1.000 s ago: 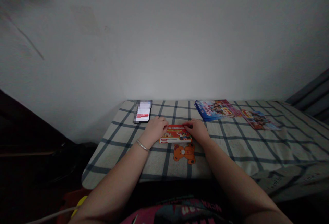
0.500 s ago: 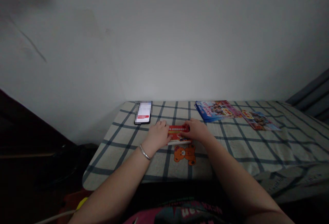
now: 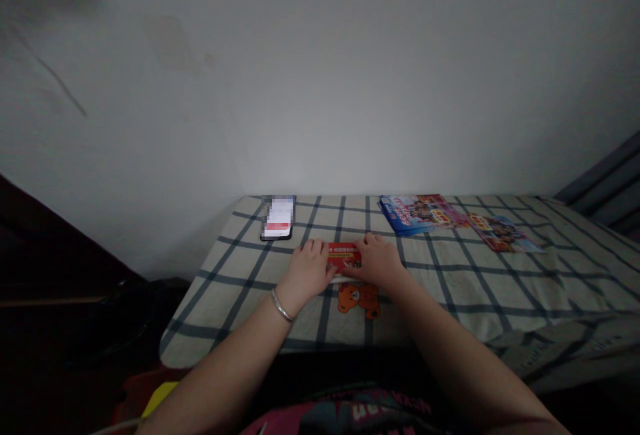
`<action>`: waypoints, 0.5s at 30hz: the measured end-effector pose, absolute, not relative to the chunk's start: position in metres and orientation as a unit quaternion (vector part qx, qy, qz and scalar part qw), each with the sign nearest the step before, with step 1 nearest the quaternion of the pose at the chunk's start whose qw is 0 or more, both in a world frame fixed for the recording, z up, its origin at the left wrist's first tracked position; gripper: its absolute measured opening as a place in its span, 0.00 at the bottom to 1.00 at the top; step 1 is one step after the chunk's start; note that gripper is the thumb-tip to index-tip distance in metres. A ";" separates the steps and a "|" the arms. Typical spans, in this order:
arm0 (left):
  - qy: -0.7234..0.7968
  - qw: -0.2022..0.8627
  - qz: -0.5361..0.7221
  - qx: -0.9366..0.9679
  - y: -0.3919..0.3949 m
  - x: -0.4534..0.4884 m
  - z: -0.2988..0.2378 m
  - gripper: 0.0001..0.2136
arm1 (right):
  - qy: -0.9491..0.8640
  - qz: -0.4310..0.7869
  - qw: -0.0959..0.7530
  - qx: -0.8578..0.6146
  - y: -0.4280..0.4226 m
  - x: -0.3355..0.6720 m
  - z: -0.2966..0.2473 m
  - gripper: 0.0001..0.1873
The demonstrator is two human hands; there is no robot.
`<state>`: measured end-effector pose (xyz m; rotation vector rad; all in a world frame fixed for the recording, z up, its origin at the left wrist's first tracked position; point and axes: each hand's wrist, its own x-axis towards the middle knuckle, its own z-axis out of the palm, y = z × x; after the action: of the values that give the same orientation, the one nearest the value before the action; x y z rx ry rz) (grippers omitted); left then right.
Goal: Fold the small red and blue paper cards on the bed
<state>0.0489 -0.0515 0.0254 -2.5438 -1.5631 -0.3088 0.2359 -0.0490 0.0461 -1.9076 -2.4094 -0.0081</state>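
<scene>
A red printed leaflet [image 3: 344, 256], with pale lettering and a white lower edge, lies on the checked tablecloth in front of me. It looks folded, though both ends are covered by my hands. My left hand [image 3: 309, 267], with a silver bangle at the wrist, holds the left end, fingers curved over it and thumb at its near edge. On the right end rests my right hand [image 3: 379, 262], its fingers curled over the top and its thumb along the near side. Just below the leaflet, an orange teddy bear picture [image 3: 358, 300] shows on the cloth.
A phone [image 3: 278, 218] with a lit screen lies at the back left. Several glossy blue and pink leaflets [image 3: 413, 214] are stacked at the back right, and another leaflet [image 3: 505, 232] lies beside them. The checked table [image 3: 240, 288] meets a pale wall [image 3: 320, 75].
My right hand has shifted slightly left and flattened over the leaflet's right end, covering more of it. My left hand has moved only a little. Phone and other leaflets stay put.
</scene>
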 end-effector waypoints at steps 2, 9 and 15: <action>-0.519 0.074 -0.112 -0.844 -0.052 0.047 0.021 0.20 | -0.783 -0.011 0.035 -0.621 -0.051 0.234 0.046 0.38; -0.510 0.077 -0.136 -0.846 -0.051 0.043 0.012 0.24 | -0.786 -0.010 0.030 -0.617 -0.056 0.233 0.046 0.44; -0.504 0.048 -0.145 -0.850 -0.052 0.040 0.013 0.27 | -0.788 -0.008 0.032 -0.615 -0.058 0.233 0.046 0.47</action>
<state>0.0400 -0.0515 0.0127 -2.5930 -1.5360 -0.4424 0.2332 -0.0583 0.0464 -1.8937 -2.4257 -0.0252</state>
